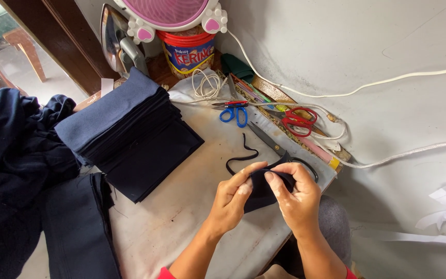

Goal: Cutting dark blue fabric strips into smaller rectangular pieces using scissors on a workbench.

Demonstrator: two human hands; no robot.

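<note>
Fabric stack (130, 134) left on table (181, 206); scissors (280, 147) right; iron (117, 44), tub (188, 51) behind.

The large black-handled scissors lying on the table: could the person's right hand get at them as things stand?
Probably yes. The black-handled scissors lie on the pale cloth-covered table just beyond the right hand, with nothing between. But both it and the left hand are pinching a small dark fabric piece, so that grip must be let go.

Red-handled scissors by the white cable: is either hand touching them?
No. The red-handled scissors lie apart on the table edge, while the left hand and right hand both pinch a small dark fabric piece.
</note>
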